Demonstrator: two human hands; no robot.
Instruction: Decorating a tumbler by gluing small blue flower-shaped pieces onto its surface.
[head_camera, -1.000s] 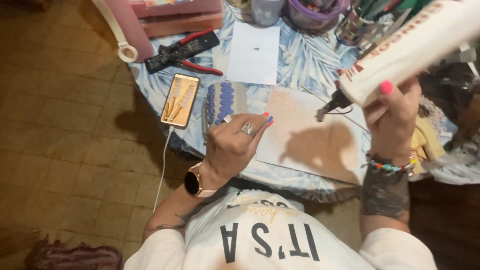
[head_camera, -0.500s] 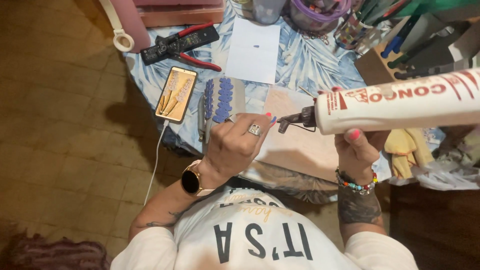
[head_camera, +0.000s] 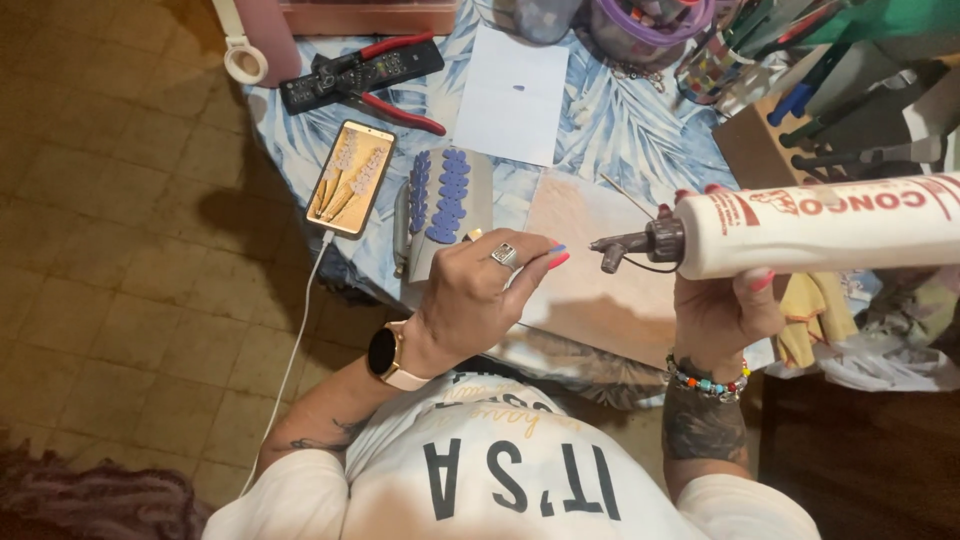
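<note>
Swung down from its steep tilt of a second ago, the glue bottle (head_camera: 830, 224) now lies almost level across the 2–3 o'clock part of the view, its dark nozzle (head_camera: 625, 246) pointing toward 9 o'clock and arriving just beside the left fingertips (head_camera: 556, 254); half a second ago the tip stood slightly farther from them. Table (head_camera: 620, 120), covered with a blue leaf-print cloth, occupies the upper field. Right hand (head_camera: 722, 310) is clenched around the bottle from below, thumb and fingers wrapping its white body. Left hand (head_camera: 480, 290) is curled at centre, fingertips pinched together; whether they grasp some small piece cannot be told, since nothing shows between them. Tan work board (head_camera: 590, 290) lies beneath both hands, bare, with a thin stick (head_camera: 628, 195) at its 12 o'clock edge. Grey sheet (head_camera: 445, 205) at 10 o'clock of the left hand carries two rows of small purple shapes (head_camera: 448, 192), which appear already cut and laid out. White paper (head_camera: 512, 95) at 12 o'clock bears one small blue mark. Phone (head_camera: 351, 178), on a white cable at 9–10 o'clock, displays purple flower stems. Red-handled pliers (head_camera: 400, 75) and a remote control (head_camera: 365, 68) lie at 11 o'clock.

Progress, as judged: shapes prepared; no glue visible on the board, and no stem assembled; gluing appears only about to begin
</note>
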